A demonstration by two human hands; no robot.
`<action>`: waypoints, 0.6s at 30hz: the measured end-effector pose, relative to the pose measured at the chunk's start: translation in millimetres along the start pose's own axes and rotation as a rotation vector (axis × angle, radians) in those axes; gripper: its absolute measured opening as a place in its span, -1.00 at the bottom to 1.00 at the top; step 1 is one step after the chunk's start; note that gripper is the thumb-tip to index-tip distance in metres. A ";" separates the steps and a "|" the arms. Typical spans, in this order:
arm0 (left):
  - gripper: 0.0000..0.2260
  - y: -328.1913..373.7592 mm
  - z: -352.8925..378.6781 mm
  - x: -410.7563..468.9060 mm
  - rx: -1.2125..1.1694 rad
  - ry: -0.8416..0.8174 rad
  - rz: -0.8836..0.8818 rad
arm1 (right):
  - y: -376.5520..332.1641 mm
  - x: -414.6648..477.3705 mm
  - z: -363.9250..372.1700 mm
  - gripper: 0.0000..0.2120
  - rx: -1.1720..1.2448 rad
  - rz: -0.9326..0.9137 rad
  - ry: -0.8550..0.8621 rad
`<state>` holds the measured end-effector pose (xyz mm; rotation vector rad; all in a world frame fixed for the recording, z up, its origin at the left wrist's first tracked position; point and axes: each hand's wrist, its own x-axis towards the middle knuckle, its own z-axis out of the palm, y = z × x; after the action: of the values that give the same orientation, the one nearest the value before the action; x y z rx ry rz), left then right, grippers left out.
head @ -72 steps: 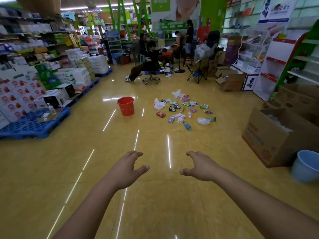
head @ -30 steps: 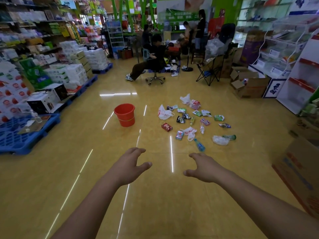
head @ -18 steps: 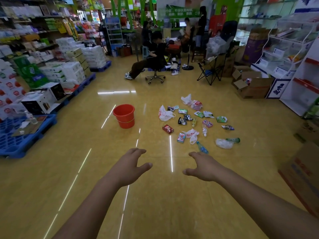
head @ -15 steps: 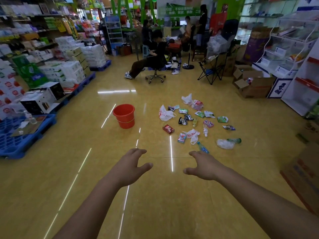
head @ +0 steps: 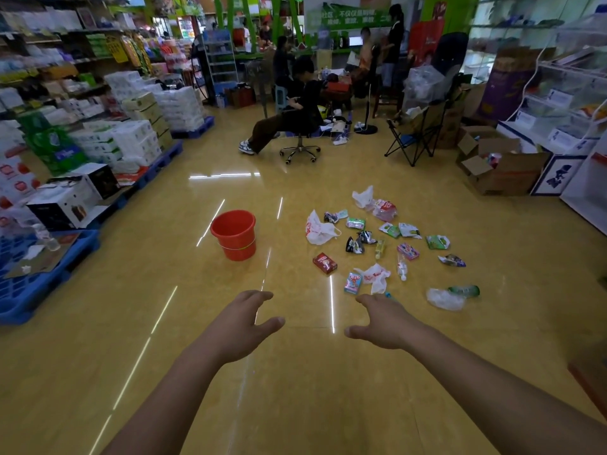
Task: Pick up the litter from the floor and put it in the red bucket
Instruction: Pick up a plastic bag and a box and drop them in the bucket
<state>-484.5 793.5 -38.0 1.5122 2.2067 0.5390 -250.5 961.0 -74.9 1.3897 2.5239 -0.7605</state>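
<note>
A red bucket (head: 234, 234) stands upright on the yellow floor, left of centre. To its right lies scattered litter: a white plastic bag (head: 318, 228), a small red box (head: 325, 263), a teal packet (head: 353, 283), a crumpled white bag (head: 376, 275), several green and pink wrappers, a clear bottle (head: 402, 267) and a crushed green-capped bottle (head: 451, 295). My left hand (head: 241, 323) and my right hand (head: 382, 320) are stretched out in front of me, palms down, fingers loosely spread, holding nothing. Both are short of the litter.
Blue pallets (head: 29, 284) stacked with boxed goods line the left side. A person sits on a wheeled office chair (head: 299, 149) behind the litter. A folding chair (head: 417, 139) and open cardboard boxes (head: 502, 172) stand at the back right, beside white display racks.
The view has moved forward, so the bucket and litter are closer and lower in the frame. Both hands keep the same outstretched pose, holding nothing.
</note>
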 end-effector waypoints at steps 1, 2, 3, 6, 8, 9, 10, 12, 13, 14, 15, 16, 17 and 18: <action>-0.43 1.0 -1.6 16.5 -0.001 0.000 -0.006 | 2.6 14.9 -6.8 -0.11 -0.001 -0.002 -0.004; -0.43 2.5 -2.8 29.6 0.001 -0.001 -0.010 | 4.3 27.0 -12.7 -0.10 -0.002 -0.003 -0.006; -0.43 3.6 -3.9 45.0 0.002 -0.003 -0.011 | 6.2 41.2 -19.8 -0.11 -0.001 -0.006 -0.011; -0.43 5.2 -5.6 84.8 0.005 0.006 -0.011 | 11.1 80.6 -37.4 -0.12 -0.017 -0.021 -0.026; -0.43 5.9 -7.1 104.9 0.003 0.008 -0.020 | 14.1 102.3 -48.1 -0.12 -0.024 -0.019 -0.032; -0.43 5.4 -7.8 114.2 0.000 0.007 -0.027 | 15.8 113.1 -52.8 -0.12 -0.024 -0.019 -0.035; -0.43 4.5 -8.8 123.2 -0.001 0.005 -0.031 | 16.6 122.5 -57.5 -0.12 -0.022 -0.020 -0.040; -0.42 3.1 -11.4 138.8 0.001 -0.004 -0.038 | 16.6 138.1 -64.8 -0.12 -0.025 -0.024 -0.052; -0.42 2.0 -13.4 147.4 0.002 -0.006 -0.044 | 16.6 146.0 -68.3 -0.12 -0.025 -0.025 -0.055; -0.42 0.8 -15.3 155.6 0.003 -0.007 -0.048 | 17.0 154.0 -70.9 -0.12 -0.023 -0.029 -0.060; -0.42 -0.6 -16.9 163.4 0.002 -0.005 -0.051 | 17.6 161.7 -72.6 -0.12 -0.019 -0.032 -0.066; -0.42 -2.1 -18.8 171.4 0.000 0.000 -0.053 | 18.1 169.8 -74.5 -0.11 -0.014 -0.032 -0.076; -0.42 -3.2 -20.8 178.3 -0.003 0.006 -0.057 | 18.4 176.6 -76.1 -0.11 -0.011 -0.032 -0.083; -0.43 -5.1 -22.7 186.2 -0.009 0.012 -0.061 | 18.2 184.4 -78.3 -0.10 -0.008 -0.032 -0.090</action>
<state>-561.6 964.5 -42.9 1.4357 2.2484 0.5390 -329.9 1145.7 -83.0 1.2862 2.4832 -0.7983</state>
